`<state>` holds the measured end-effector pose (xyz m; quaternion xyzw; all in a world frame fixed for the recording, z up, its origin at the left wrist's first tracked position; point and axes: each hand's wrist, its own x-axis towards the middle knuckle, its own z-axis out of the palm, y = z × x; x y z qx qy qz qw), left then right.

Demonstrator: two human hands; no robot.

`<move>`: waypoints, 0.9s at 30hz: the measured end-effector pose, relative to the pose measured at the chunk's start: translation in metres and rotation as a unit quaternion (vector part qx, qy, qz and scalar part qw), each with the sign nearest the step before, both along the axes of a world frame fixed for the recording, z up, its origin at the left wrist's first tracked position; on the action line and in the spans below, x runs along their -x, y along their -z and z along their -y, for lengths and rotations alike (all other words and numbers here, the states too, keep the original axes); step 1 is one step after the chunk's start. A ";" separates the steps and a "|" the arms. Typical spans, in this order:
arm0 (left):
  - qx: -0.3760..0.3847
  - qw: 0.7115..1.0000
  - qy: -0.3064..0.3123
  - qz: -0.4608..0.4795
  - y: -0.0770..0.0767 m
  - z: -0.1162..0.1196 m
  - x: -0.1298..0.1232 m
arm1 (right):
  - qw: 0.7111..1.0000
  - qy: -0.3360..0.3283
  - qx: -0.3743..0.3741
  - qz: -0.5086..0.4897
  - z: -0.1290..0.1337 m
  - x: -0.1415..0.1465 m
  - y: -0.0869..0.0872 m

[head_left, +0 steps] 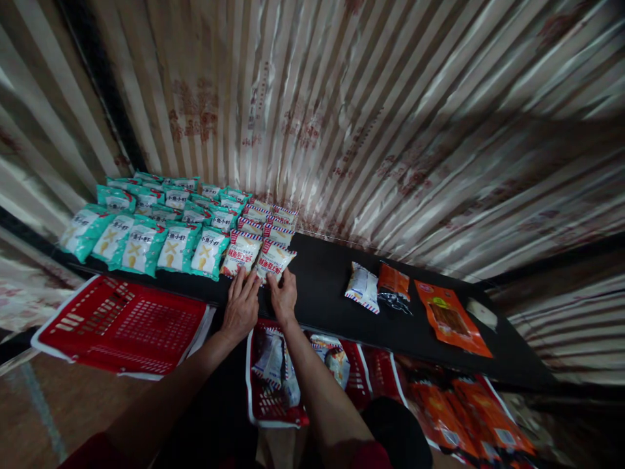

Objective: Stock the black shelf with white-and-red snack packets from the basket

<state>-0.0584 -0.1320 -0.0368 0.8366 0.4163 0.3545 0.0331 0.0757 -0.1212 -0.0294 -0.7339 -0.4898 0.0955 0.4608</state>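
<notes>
Two white snack bags with red-and-blue striped edges stand side by side at the front of the black shelf: a left bag (240,251) and a right bag (273,258). My left hand (243,303) lies with fingers stretched out against the bags' lower edges, near where they meet. At the right bag's lower right corner is my right hand (284,296), its thumb in front and its fingers along the side. More striped bags (278,233) stand in rows behind. To the left, several rows of teal-and-white snack bags (178,247) lean back, close to my left hand.
A striped bag (362,286), a small orange packet (393,284) and a large orange packet (452,316) lie along the black shelf (322,273). Below are an overturned-looking red basket (131,319), a red basket (254,407) holding bags, and orange packets (483,410). Striped sheeting (312,117) hangs behind.
</notes>
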 end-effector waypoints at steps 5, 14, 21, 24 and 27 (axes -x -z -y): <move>0.012 1.000 -0.009 0.001 0.004 -0.003 0.000 | 1.000 -0.008 0.002 0.002 -0.001 -0.002 0.002; -0.011 1.000 0.007 -0.015 0.004 0.000 0.001 | 1.000 0.003 -0.017 -0.018 0.003 0.000 0.000; -0.012 0.998 0.060 -0.030 0.007 0.006 -0.008 | 1.000 -0.014 -0.011 -0.004 0.003 -0.002 0.001; -0.014 0.997 0.066 -0.031 0.009 0.007 -0.011 | 1.000 -0.011 -0.013 -0.003 0.003 -0.002 0.001; -0.015 0.997 0.065 -0.039 0.010 0.007 -0.012 | 1.000 -0.008 -0.012 -0.004 0.003 -0.001 0.002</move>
